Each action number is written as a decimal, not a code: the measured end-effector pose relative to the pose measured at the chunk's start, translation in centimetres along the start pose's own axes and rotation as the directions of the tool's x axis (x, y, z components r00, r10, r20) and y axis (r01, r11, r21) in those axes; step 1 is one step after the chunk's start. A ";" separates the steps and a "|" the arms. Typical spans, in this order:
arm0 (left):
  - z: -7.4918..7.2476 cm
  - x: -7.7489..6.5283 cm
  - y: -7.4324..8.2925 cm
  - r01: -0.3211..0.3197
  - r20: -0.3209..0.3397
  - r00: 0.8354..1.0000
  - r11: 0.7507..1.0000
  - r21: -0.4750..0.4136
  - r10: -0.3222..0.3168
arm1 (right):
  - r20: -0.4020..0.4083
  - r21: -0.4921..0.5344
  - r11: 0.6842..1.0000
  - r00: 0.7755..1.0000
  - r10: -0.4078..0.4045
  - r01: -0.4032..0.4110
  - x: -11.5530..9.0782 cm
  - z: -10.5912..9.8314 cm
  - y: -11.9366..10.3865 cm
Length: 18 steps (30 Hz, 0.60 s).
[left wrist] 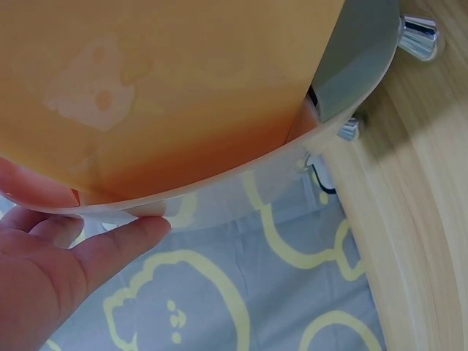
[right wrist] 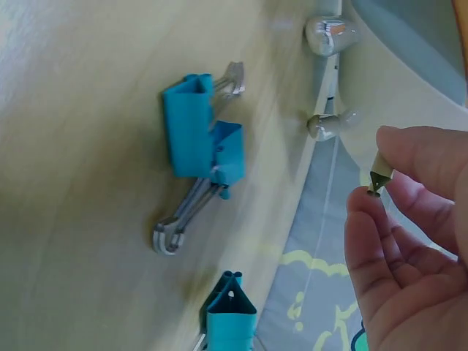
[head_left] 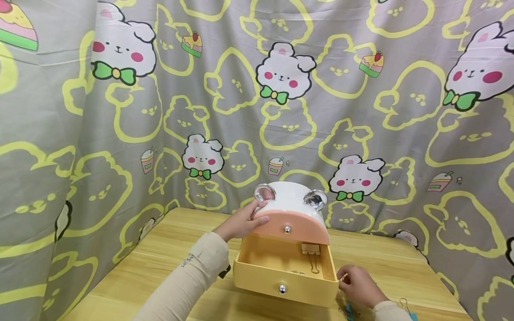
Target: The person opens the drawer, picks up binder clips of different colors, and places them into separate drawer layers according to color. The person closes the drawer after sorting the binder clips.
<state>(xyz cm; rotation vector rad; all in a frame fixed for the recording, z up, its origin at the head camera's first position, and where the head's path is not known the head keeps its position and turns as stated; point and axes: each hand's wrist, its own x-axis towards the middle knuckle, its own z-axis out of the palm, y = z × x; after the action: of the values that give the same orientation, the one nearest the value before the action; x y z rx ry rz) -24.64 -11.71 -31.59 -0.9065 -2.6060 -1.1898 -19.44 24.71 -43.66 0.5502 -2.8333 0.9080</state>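
A small desktop drawer box (head_left: pixel 291 196) has a white shell, clear round ears, a pink upper drawer (head_left: pixel 305 229) and a yellow lower drawer (head_left: pixel 257 278) pulled out. My left hand (head_left: pixel 241 220) holds the upper left edge of the box, with a digit across the pink front. Inside the yellow drawer lies a beige binder clip (head_left: pixel 311 249) with its wire handle. By the drawer's right front corner, my right hand (head_left: pixel 359 285) pinches a small beige binder clip (right wrist: pixel 381 175) between thumb and fingers, seen end-on in the right wrist view and mostly hidden.
Blue binder clips (right wrist: pixel 190 128) lie on the wooden table near the right hand, and another blue clip (right wrist: pixel 232 325) sits farther along. Round silver knobs (head_left: pixel 283 289) stick out from the drawer fronts. A patterned curtain (head_left: pixel 241 111) hangs behind the table.
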 end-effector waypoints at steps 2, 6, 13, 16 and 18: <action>0.0 0.0 0.1 -0.001 -0.002 1.000 1.000 -0.002 0.001 | 0.002 0.002 1.000 1.000 -0.012 0.012 0.0 -0.3 -0.1; 0.1 0.0 0.2 -0.008 -0.008 1.000 1.000 -0.006 0.008 | -0.015 -0.003 1.000 1.000 -0.019 0.019 -0.1 -0.7 -0.5; 0.0 0.0 0.2 0.000 -0.004 1.000 1.000 0.001 0.000 | -0.039 -0.008 1.000 0.999 0.001 -0.001 -0.1 -1.3 -1.4; 0.0 0.0 0.1 0.003 0.001 1.000 1.000 0.004 -0.003 | -0.044 0.000 1.000 0.999 0.005 -0.005 -0.1 -1.5 -1.6; -0.1 0.0 0.1 0.006 0.004 1.000 1.000 0.005 -0.006 | -0.050 0.002 1.000 0.999 0.009 -0.009 0.0 -1.7 -1.8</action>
<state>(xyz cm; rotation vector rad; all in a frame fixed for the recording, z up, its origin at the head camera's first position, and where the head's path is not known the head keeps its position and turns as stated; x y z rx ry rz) -24.62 -11.75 -31.49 -0.9010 -2.6156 -1.1832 -18.76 24.32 -41.27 0.5081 -2.7927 0.9128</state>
